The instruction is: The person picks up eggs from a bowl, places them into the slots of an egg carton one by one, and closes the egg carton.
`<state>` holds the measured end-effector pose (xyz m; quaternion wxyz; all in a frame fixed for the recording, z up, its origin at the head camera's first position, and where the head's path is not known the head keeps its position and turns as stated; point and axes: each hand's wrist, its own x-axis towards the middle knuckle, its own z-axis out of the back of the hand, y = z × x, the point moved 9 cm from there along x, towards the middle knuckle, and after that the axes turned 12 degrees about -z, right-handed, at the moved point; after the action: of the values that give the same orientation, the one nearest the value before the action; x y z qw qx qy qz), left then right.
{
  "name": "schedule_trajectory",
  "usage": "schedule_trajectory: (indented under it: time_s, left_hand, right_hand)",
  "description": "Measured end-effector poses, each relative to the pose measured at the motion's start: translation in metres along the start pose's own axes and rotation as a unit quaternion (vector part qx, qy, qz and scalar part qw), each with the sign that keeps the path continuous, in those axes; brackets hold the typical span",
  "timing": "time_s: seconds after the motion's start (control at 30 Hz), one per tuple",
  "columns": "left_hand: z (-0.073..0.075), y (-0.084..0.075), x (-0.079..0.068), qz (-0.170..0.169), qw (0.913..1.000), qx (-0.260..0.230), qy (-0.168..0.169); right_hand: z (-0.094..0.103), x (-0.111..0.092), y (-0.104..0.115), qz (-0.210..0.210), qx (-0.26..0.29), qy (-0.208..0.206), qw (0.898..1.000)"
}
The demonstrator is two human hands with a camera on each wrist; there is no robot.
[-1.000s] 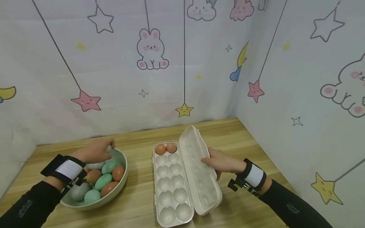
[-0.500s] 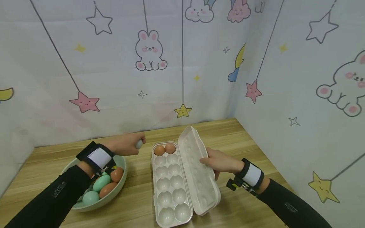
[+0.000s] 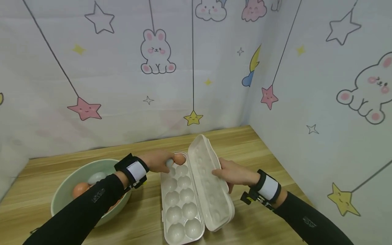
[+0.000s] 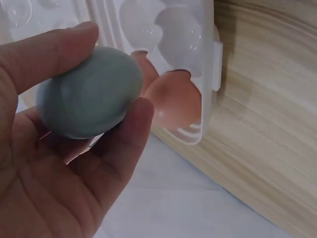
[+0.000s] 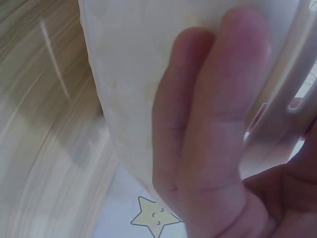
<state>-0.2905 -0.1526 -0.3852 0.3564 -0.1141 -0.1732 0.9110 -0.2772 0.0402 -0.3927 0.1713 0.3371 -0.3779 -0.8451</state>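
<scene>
My left hand [image 3: 157, 161] holds a pale grey-green egg [image 4: 91, 91] between thumb and fingers, over the far end of the white egg carton [image 3: 183, 212]. Two brown eggs sit in the carton's farthest pair of cups; the right one [image 3: 179, 159] shows in the head view, and the left one [image 4: 174, 101] shows in the left wrist view. The cups nearer me hold nothing. My right hand [image 3: 234, 172] grips the outer edge of the raised carton lid [image 3: 209, 187], thumb on the inner side and fingers behind it.
A light green bowl [image 3: 58, 194] stands left of the carton, partly covered by my left sleeve. Inside it are a brown egg [image 3: 80, 189] and a pale egg [image 3: 96, 178]. A patterned cloth wall [image 3: 122, 85] borders the wooden table [image 3: 147, 211] at the back and right.
My left hand has carried the pale egg rightward from above the bowl to the carton's far end. My right hand has stayed on the lid.
</scene>
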Motion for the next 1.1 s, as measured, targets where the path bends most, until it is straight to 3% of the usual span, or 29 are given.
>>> schedule_trajectory:
  time_s: [0.17, 0.47, 0.63, 0.9, 1.1]
  left_hand:
    - [-0.009, -0.001, 0.007, 0.007, 0.9998, 0.019, 0.007]
    - [-0.025, -0.008, 0.013, -0.049, 0.9961, 0.073, 0.008]
    - [-0.029, -0.007, 0.013, -0.045, 0.9955, 0.084, -0.003]
    - [-0.036, -0.01, 0.01, -0.062, 0.9847, 0.163, -0.007]
    - [-0.037, -0.005, 0.011, -0.046, 0.9869, 0.155, -0.004]
  right_hand:
    - [0.001, 0.0, -0.002, 0.001, 0.0, 0.003, 1.0]
    - [0.001, -0.001, -0.003, 0.001, 0.002, 0.002, 1.0]
    - [0.001, -0.001, -0.003, -0.003, 0.001, 0.002, 1.0]
    - [0.001, -0.002, 0.001, 0.003, -0.013, 0.003, 1.0]
    - [0.0, -0.001, 0.002, 0.005, -0.014, 0.002, 1.0]
